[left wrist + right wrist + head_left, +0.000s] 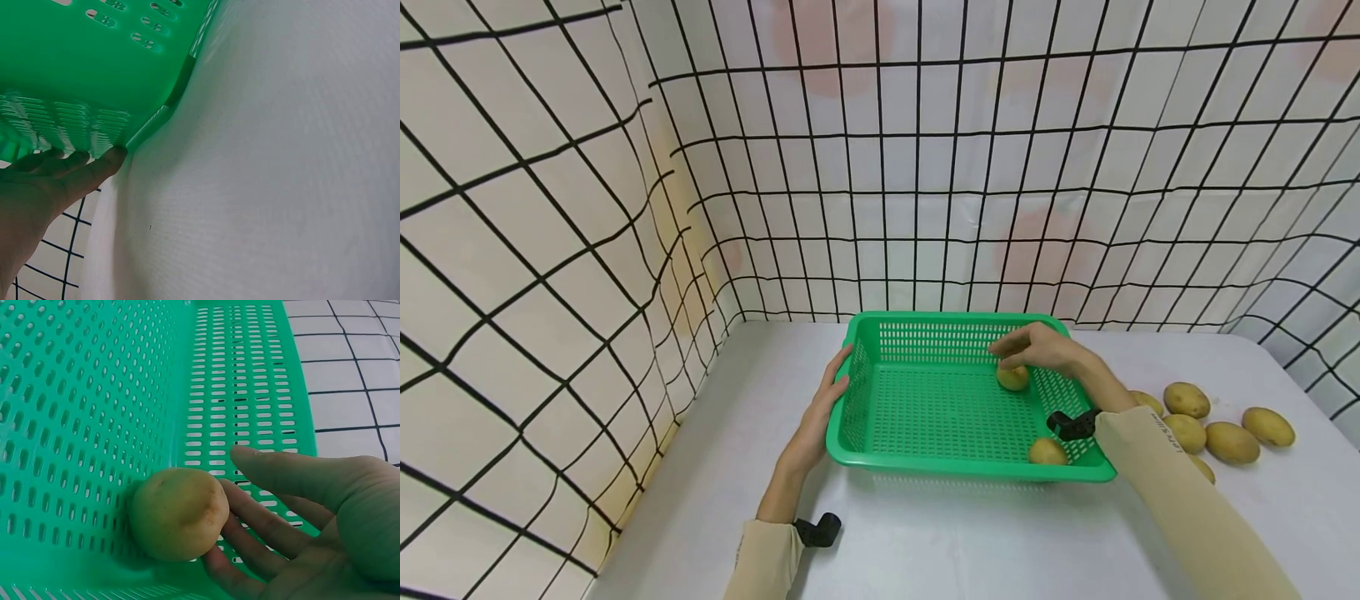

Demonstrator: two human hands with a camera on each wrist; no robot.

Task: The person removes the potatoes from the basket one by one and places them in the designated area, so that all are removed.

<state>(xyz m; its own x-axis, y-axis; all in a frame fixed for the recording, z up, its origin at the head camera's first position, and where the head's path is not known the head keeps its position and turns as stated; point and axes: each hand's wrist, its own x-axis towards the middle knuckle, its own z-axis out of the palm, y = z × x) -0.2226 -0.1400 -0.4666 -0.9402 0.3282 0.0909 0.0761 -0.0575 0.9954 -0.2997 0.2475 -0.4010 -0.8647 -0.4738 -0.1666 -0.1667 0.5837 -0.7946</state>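
A green perforated plastic basket (pixel 955 472) stands on the white table in the head view. My left hand (pixel 815 421) is at its left side, thumb near the rim. In the left wrist view the fingers (pixel 87 169) lie fairly straight against the basket's outer wall. My right hand (pixel 1041 348) is inside at the far right corner, beside a potato (pixel 1013 379) on the basket floor. In the right wrist view its fingers (pixel 262 519) reach along that potato (pixel 178 515), while the thumb stands apart from it. A second potato (pixel 1048 452) lies in the near right corner.
Several loose potatoes (pixel 1232 443) lie on the table (pixel 925 550) right of the basket, partly behind the right forearm. Black netting (pixel 917 192) rises behind the table and along its left and right sides. A black wrist camera (pixel 818 530) is strapped to each wrist.
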